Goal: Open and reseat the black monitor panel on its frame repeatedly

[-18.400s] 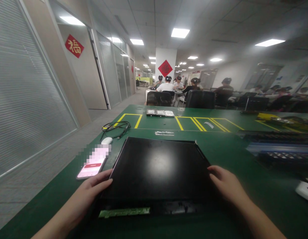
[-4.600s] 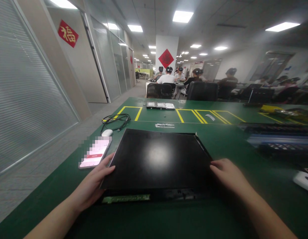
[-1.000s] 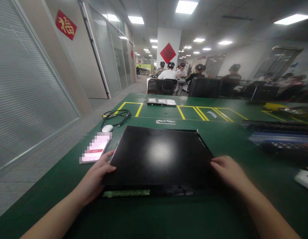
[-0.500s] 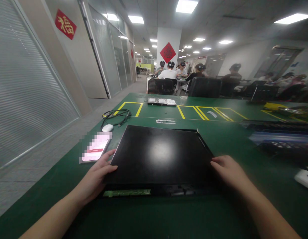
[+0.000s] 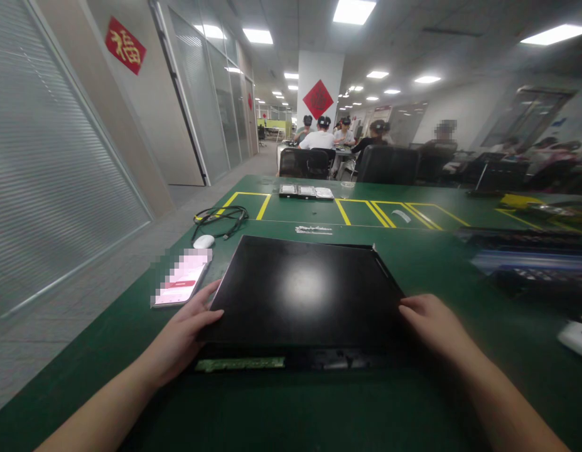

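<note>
A large black glossy flat panel lies in front of me, a bright reflection at its middle. Below its near edge shows a dark frame with a green circuit strip. My left hand grips the left edge, thumb on top and fingers along the side, partly hidden underneath. At the right edge my right hand is closed, thumb and forefinger pinching the rim; its other fingers are hidden. A thin raised rim with a pale corner is visible along the panel's far right side.
Left of the panel lie a phone, a white mouse and a coiled black cable. Beyond it are silvery strips and several boxy drives. Blurred dark parts and a white object lie at right.
The panel's near edge has risen slightly and its left edge has shifted a little to the right. Both hands keep their hold in nearly the same places.
</note>
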`<state>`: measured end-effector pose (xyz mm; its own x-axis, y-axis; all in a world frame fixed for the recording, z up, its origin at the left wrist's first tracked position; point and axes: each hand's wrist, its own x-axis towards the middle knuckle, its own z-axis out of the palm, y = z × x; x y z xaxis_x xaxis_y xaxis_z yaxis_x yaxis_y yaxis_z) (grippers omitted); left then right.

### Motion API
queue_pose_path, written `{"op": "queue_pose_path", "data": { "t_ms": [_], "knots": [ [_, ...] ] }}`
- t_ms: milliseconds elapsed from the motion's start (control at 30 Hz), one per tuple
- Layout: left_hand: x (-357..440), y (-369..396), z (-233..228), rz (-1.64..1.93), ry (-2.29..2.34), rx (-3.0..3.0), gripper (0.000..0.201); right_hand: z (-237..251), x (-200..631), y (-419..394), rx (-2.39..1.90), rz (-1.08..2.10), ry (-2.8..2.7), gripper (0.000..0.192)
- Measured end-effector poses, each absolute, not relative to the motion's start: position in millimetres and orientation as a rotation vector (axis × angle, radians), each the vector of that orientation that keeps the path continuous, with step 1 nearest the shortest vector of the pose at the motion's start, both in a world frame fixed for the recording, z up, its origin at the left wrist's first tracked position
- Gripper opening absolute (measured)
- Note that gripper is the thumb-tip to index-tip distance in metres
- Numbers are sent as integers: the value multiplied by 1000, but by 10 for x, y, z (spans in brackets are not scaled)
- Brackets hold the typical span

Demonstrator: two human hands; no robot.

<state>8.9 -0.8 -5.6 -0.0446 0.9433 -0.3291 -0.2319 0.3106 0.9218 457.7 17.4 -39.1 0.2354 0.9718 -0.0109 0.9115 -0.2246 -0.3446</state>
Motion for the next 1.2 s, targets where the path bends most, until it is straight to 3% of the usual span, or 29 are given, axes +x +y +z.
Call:
{"op": "queue_pose_path", "data": {
  "t_ms": [700,967,1200],
  "knots": [
    [134,-6,0,1126,1278,741,83,-370,4642,137,-2175,357,-1809,39],
    [114,2,-35,1122,1290,745,84,-336,4650,109,-2143,445,-1816,48],
    [116,17,-97,1165,1276,798,69,-399,4643,122,-2153,413,-1782,52]
  ]
}}
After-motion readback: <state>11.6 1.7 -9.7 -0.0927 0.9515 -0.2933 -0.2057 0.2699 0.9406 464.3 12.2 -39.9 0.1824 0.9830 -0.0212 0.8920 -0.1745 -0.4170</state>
